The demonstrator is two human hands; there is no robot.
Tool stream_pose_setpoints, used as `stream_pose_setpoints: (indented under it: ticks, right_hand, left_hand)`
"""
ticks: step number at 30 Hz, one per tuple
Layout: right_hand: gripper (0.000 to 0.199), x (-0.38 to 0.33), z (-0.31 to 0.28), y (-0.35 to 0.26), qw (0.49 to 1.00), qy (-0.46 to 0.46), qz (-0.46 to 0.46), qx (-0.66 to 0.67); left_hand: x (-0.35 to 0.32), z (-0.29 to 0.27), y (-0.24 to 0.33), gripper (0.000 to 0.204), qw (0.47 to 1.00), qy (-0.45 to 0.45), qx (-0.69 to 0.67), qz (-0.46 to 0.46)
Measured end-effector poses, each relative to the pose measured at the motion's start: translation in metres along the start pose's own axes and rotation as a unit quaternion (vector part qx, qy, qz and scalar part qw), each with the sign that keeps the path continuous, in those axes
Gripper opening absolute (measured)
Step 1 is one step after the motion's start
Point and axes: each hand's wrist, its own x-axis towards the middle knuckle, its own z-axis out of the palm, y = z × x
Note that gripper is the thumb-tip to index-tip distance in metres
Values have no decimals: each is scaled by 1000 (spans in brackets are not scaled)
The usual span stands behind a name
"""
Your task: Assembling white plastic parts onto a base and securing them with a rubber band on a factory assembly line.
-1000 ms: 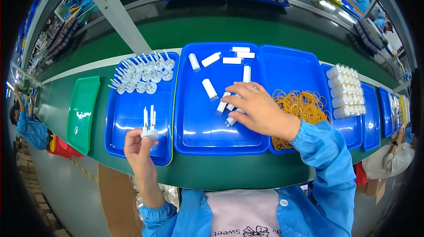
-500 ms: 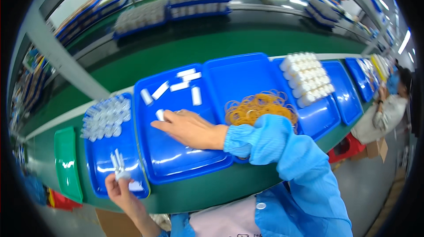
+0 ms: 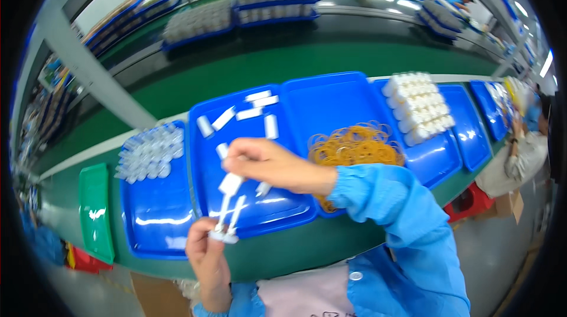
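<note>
Hands (image 3: 260, 164) now nearer together, white block (image 3: 231, 184) at pronged piece (image 3: 230, 238).

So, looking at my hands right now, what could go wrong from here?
The right hand holds a white block close above the white pronged part; a crooked push might bend that part. The left hand pinches it low, by its base, so a weak grip might let it tip or slip. The right sleeve partly overlaps the rubber bands in this view and could snag some.
</note>
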Motion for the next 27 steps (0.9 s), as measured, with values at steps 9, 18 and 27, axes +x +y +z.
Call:
stream_pose_setpoints:
  ticks: [9,18,27]
  right_hand:
    - [21,-10,-6,-9,999,5,36,-25]
    - [25,-10,-4,-1,998,-14,0,-68]
    - [25,-28,25,-8,968,-30,-62,-243]
  left_hand:
    - [-2,-9,-6,19,998,-50,-17,-28]
    - [0,-10,-3,17,997,-64,43,-27]
    - [-2,1,-10,17,992,10,128,11]
